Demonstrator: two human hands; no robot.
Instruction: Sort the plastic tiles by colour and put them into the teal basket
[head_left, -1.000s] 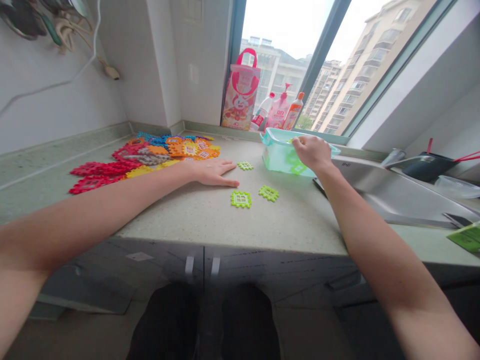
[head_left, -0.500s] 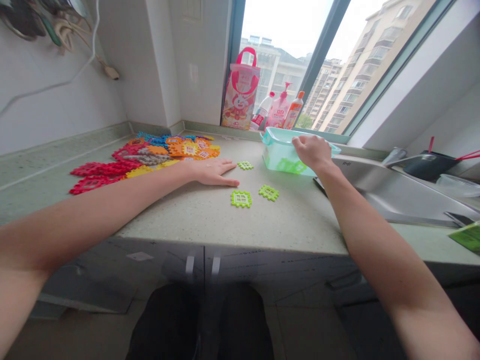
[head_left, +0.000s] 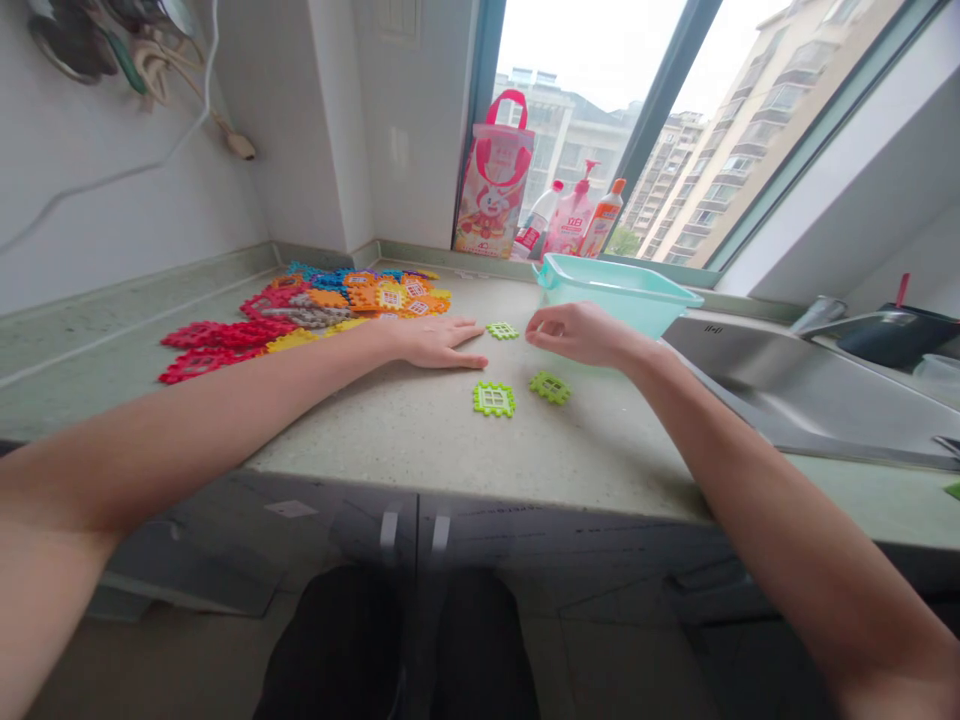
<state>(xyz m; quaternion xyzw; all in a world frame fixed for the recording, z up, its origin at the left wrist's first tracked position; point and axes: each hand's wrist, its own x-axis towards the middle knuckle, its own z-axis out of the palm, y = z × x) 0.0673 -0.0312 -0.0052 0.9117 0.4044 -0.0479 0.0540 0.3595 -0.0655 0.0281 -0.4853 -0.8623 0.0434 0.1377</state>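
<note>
My left hand (head_left: 442, 342) lies flat on the countertop with fingers spread, its fingertips beside a small green window-shaped plastic block (head_left: 502, 330). To the right of that piece is my right hand (head_left: 574, 333), loosely curled with a gap between thumb and fingers; I see nothing in it. Two more green pieces lie nearer the front edge: a flat bright one (head_left: 494, 399) and a slightly darker one (head_left: 550, 388). Behind my right hand stands a translucent teal plastic bin (head_left: 645, 295), its lower front partly covered by that hand.
Piles of red (head_left: 202, 350), yellow, grey, orange (head_left: 375, 290) and blue blocks spread on the counter at left. A steel sink (head_left: 780, 390) is at right. A pink bag (head_left: 495, 195) and several bottles (head_left: 568, 220) stand by the window.
My right hand has moved left and down from over the bin's rim to near the farthest green piece, its fingers loosening. My left hand stays flat. The view has shifted slightly.
</note>
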